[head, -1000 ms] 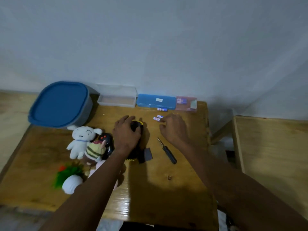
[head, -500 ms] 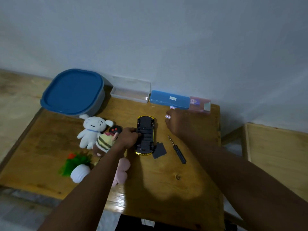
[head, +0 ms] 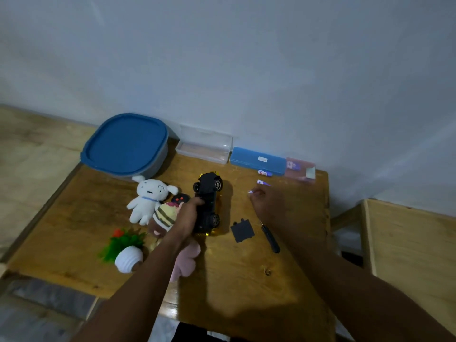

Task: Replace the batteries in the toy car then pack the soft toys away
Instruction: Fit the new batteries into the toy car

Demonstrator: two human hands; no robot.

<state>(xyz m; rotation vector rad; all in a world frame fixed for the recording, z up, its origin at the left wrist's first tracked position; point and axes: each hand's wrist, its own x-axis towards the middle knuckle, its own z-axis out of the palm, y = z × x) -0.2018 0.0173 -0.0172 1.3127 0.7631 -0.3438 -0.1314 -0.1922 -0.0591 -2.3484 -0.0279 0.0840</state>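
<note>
The yellow toy car (head: 208, 204) is tilted on its side with its black underside showing, and my left hand (head: 188, 214) grips it. My right hand (head: 267, 202) pinches a small battery (head: 251, 192) at its fingertips. Two more batteries (head: 264, 172) lie near the blue case. The black battery cover (head: 242, 230) and a screwdriver (head: 271, 238) lie on the table to the right of the car. Soft toys lie left of the car: a white dog (head: 147, 199), a striped one (head: 164, 217), a black one (head: 180, 199), a pink one (head: 187, 260) under my forearm.
A blue-lidded tub (head: 125, 145), a clear box (head: 204, 146), a blue case (head: 256, 160) and a pink box (head: 301, 169) line the wooden table's (head: 234, 280) back edge by the wall. A toy plant in a white pot (head: 125, 253) lies front left. Another wooden surface (head: 407, 243) stands right.
My left hand has tipped the car from flat onto its side. My right hand has lifted a battery from near the blue case and drawn back toward the car.
</note>
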